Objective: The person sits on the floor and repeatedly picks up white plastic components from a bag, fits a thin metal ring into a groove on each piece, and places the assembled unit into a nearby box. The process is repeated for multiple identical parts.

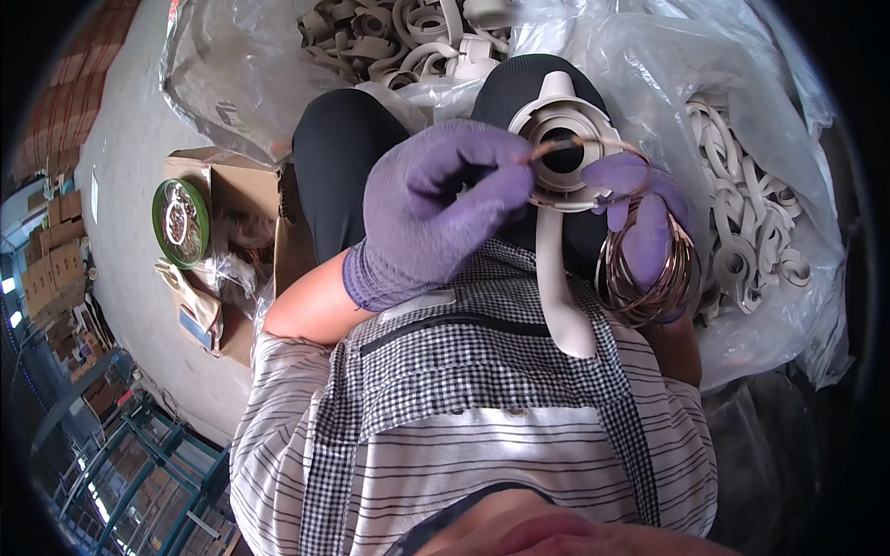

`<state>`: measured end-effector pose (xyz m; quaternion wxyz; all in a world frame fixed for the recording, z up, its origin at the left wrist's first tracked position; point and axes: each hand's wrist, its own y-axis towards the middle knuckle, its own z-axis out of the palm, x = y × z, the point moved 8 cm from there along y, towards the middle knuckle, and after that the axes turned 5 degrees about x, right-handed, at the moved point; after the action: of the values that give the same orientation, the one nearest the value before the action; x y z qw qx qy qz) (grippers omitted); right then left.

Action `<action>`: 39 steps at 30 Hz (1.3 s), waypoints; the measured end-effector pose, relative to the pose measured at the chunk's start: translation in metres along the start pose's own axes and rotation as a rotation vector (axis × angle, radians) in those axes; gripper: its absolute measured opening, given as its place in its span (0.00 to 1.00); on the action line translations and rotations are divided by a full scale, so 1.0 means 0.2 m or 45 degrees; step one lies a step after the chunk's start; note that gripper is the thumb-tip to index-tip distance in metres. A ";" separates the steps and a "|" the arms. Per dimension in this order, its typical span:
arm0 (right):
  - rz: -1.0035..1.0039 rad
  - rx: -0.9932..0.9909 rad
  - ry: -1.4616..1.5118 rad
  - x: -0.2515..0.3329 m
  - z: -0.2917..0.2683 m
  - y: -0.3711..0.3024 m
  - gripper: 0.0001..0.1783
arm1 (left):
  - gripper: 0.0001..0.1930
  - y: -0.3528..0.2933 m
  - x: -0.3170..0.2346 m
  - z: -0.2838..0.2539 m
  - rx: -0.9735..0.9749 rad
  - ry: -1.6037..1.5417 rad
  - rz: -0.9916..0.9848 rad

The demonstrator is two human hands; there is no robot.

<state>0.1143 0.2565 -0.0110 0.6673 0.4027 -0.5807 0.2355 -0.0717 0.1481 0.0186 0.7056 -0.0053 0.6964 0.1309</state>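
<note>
My left hand [436, 195], in a purple knitted glove, pinches a thin copper-coloured ring [630, 148] between thumb and forefinger. That ring runs across the round opening of a beige plastic part [561, 278], which has a short spout on top and a long curved handle. The plastic part lies against my lap, its opening facing up. My right hand [649, 213], gloved alike, is closed beside the part's right rim, and several copper-coloured rings [640, 278] hang in a bundle around its fingers. Its fingertips touch the rim; how firmly they grip it is hidden.
Beyond my knees, a plastic-lined sack [222, 93] holds many beige parts [371, 37]. Another clear bag [779, 343] with curved beige pieces [742, 213] lies to the right. A cardboard box [246, 185] stands at left, with a green round container [165, 236] on it.
</note>
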 end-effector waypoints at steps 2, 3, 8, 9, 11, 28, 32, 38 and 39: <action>-0.091 -0.004 -0.104 0.03 0.00 0.00 0.12 | 0.08 -0.04 0.17 0.03 -0.122 -0.393 -0.389; -0.108 -0.041 -0.199 0.01 -0.01 -0.03 0.11 | 0.09 -0.04 0.19 0.03 -0.112 -0.417 -0.428; -0.172 -0.037 -0.726 -0.02 0.00 -0.14 0.14 | 0.15 -0.01 0.13 0.00 -0.088 0.194 -0.309; -0.198 0.007 -0.843 0.01 0.01 -0.14 0.16 | 0.17 0.01 0.09 0.01 -0.074 0.454 -0.214; -0.023 -0.021 -0.675 -0.01 0.00 -0.17 0.17 | 0.19 0.07 0.03 0.02 -0.106 0.674 0.112; 0.390 -0.363 -0.432 -0.10 -0.04 -0.06 0.23 | 0.08 0.16 0.08 0.01 -0.220 0.906 0.287; 0.247 -0.173 -0.697 0.01 0.02 0.08 0.24 | 0.10 0.16 0.10 0.01 -0.236 0.849 0.238; 0.245 -0.221 -0.654 -0.03 -0.04 0.10 0.18 | 0.11 0.18 0.11 0.02 -0.154 0.839 0.166; 0.171 -0.178 -0.663 -0.05 -0.04 0.11 0.17 | 0.12 0.18 0.10 0.01 -0.136 0.828 0.180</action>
<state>0.1001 0.2760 -0.0142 0.5047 0.3634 -0.7727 0.1272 -0.0761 0.1870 0.0048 0.4345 -0.0353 0.8758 0.2074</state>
